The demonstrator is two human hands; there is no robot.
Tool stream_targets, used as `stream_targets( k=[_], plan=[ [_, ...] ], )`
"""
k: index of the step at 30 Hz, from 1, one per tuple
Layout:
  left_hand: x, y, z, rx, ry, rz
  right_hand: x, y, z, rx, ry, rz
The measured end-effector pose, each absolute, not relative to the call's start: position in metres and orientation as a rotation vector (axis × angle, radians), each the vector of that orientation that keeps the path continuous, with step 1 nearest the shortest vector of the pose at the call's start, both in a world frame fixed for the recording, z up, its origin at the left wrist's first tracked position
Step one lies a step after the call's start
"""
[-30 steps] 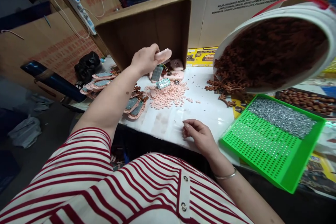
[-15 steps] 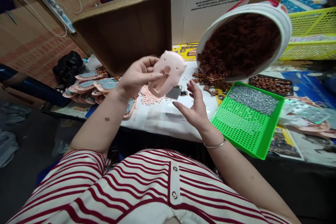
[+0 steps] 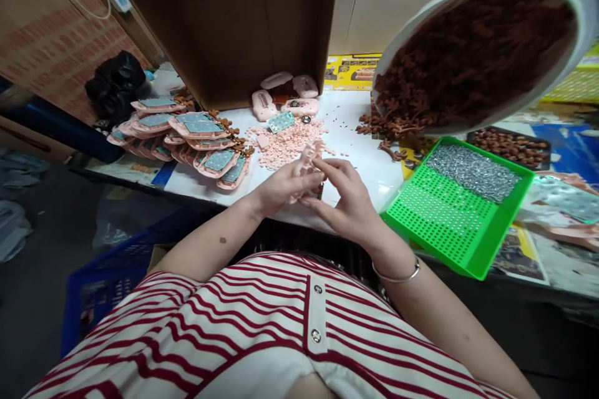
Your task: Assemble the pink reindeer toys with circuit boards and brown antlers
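Presently, taking the hands as the centre of the dial, we find both of them together over the front edge of the white work surface (image 3: 374, 181). We record the left hand (image 3: 281, 188) closed on a pale pink piece (image 3: 306, 159) from the nine o'clock side; the right hand (image 3: 349, 202), a bangle (image 3: 397, 275) at its wrist, closes its fingers and thumb on it from three o'clock. Fingers cover much of the piece and it is blurred, so we cannot tell its full shape.

Just beyond the hands, towards eleven o'clock, we note a loose heap of small pink parts (image 3: 285, 148), with a teal patterned block (image 3: 281, 122) and a round metal part (image 3: 306, 119) at its far side. At twelve, several pink shells (image 3: 299, 106) sit at the mouth of an open cardboard box (image 3: 229, 31).

At ten o'clock we observe overlapping stacks of pink casings with grey-blue panels (image 3: 199, 125), and past them a black plastic bag (image 3: 116, 84). A white bucket (image 3: 580, 25) lies tilted at two, brown pieces (image 3: 395, 118) spilling from its mouth. Towards three, we see a green perforated tray (image 3: 440, 218) holding small silvery parts (image 3: 472, 171) in its far portion.
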State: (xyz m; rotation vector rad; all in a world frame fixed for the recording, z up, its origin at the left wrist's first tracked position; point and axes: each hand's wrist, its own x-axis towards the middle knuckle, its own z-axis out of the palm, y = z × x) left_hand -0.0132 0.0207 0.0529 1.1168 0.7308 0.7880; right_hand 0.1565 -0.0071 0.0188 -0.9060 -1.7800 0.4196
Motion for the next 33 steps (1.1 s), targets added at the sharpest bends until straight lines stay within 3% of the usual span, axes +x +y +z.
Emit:
stream_targets(
  k=[8, 17, 25, 33],
  plan=[
    [-0.043, 0.016, 0.063, 0.916, 0.653, 1.019, 0.172, -0.018, -0.014, -0.983, -1.031, 1.426],
    [-0.040, 0.011, 0.073, 0.812, 0.739, 1.104, 0.132, -0.037, -0.013, -0.948, -1.021, 1.850],
    [-0.040, 0.009, 0.068, 0.947, 0.826, 1.131, 0.133, -0.040, 0.000, -0.920, -0.653, 1.760],
    [-0.033, 0.002, 0.065, 1.038, 0.791, 1.115, 0.150, -0.032, -0.001, -0.911, -0.682, 1.412]
  ],
)
